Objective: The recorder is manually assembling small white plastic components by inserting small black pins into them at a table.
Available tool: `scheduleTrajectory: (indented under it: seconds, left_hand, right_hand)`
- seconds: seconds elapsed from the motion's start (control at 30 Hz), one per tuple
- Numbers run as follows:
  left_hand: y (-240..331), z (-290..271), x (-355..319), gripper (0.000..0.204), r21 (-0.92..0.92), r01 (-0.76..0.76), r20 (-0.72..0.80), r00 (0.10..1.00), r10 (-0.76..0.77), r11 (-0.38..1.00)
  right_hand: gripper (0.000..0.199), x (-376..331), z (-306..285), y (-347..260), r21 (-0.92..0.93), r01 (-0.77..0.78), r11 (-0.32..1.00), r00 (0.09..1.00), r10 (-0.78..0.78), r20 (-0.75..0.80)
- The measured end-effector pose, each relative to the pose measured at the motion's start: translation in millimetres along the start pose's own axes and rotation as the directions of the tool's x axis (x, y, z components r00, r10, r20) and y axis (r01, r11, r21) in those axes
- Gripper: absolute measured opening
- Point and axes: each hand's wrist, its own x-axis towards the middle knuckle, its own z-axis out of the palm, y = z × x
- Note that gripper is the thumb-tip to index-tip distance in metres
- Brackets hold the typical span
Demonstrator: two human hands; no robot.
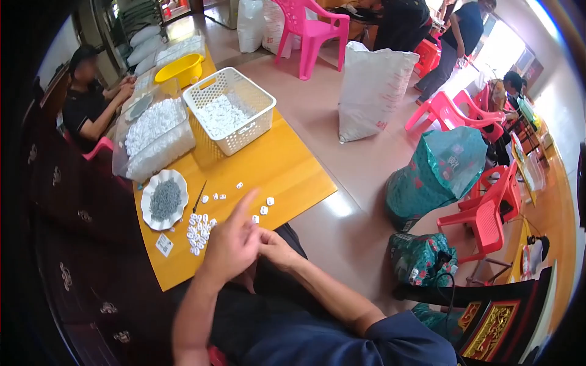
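My left hand (229,249) is raised over the near edge of the yellow-brown table (293,171), its index finger stretched out and its other fingers curled in. Against it, my right hand (279,249) has thumb and fingers pinched together. Anything between the fingertips is too small or hidden to make out. Beside my left hand lies a pile of small white pieces with dark marks (198,233). A few similar pieces (264,210) are spread beyond both hands. Left of the pile stands a white scalloped dish (146,201) filled with small grey bits. A thin dark pointed tool (199,196) lies near it.
A square printed card (163,244) lies by the dish. Farther back are a white perforated basket (253,131), a clear bin (189,143) of white parts and a yellow basin (180,70). Another person (91,110) works at left. Sacks (375,91) and pink chairs (311,30) stand on the floor.
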Motion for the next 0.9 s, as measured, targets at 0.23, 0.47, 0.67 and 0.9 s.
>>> scheduleTrajectory:
  seconds: [0.23,0.47,0.67,0.9]
  left_hand:
    - [86,-38,97,0.071,0.337,-0.342,0.020,0.934,0.356,0.877]
    - [135,-61,145,0.068,0.399,-0.349,0.018,0.927,0.374,0.848]
    - [152,-56,181,0.066,0.411,-0.403,0.084,0.910,0.406,0.818]
    - [167,-57,200,0.064,0.407,-0.522,0.193,0.851,0.488,0.749]
  right_hand:
    - [0.007,-8,-1,-26,-0.116,0.078,0.990,0.981,-0.098,-0.170]
    - [0.010,2,-2,-6,-0.209,-0.028,0.978,0.999,0.024,-0.022]
    - [0.011,-3,13,-13,-0.206,-0.017,0.978,0.995,-0.004,-0.099]
    - [0.011,2,-6,-13,-0.101,-0.088,0.991,0.993,0.079,-0.085]
